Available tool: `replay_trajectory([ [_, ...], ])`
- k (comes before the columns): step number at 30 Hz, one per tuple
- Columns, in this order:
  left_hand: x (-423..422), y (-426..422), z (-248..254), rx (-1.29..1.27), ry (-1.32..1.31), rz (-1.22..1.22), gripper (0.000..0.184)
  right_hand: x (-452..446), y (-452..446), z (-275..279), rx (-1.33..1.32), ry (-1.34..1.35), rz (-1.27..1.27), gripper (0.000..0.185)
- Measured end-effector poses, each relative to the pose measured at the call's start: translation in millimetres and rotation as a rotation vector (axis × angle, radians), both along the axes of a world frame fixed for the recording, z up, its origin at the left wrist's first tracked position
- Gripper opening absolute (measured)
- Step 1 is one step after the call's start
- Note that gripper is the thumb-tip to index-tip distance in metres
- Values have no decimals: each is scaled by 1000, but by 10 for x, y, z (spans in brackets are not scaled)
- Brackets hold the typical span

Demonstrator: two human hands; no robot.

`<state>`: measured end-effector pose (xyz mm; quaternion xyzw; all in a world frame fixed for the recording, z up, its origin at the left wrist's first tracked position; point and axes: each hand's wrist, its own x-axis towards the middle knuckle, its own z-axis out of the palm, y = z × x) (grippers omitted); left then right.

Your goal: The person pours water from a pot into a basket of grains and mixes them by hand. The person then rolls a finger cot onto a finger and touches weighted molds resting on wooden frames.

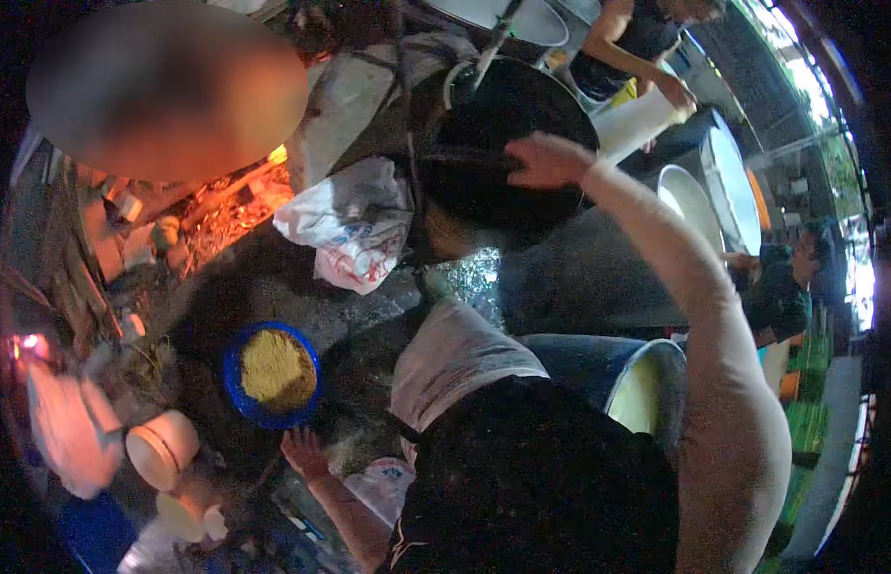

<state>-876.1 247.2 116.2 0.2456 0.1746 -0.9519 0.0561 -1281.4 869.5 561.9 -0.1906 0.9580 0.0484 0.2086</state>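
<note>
My right hand [551, 161] is over a large dark round pot [469, 187], its fingers stretched out and slightly blurred. Nothing shows in its grasp, and whether it touches the pot cannot be told. Low at the left, my left hand [304, 453] has its fingers spread and holds nothing. Just beyond those fingers stands a blue basin [231, 397] filled with a pale yellowish crumbly or powdery material [276, 368]. A pole [496, 46] reaches across the far rim of the pot. Beside the pot lies a white plastic bag [355, 225] with red print.
A wood fire [240, 206] burns at the left, partly behind a blurred oval. Pale tubs [156, 457] stand at the lower left. A large container [579, 359] lies near my right side. One person [623, 57] is beyond the pot, another [785, 292] at the right.
</note>
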Motion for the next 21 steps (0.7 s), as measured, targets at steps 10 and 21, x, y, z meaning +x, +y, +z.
replay_trajectory([
  [10, -1641, 1310, 1272, -1140, -417, -283, 57, -1723, 1534, -1135, 809, -172, 33, 33],
  [21, -883, 3072, 1673, -2116, -332, -838, 48, -2049, 986, -2255, 594, -458, 405, 33],
])
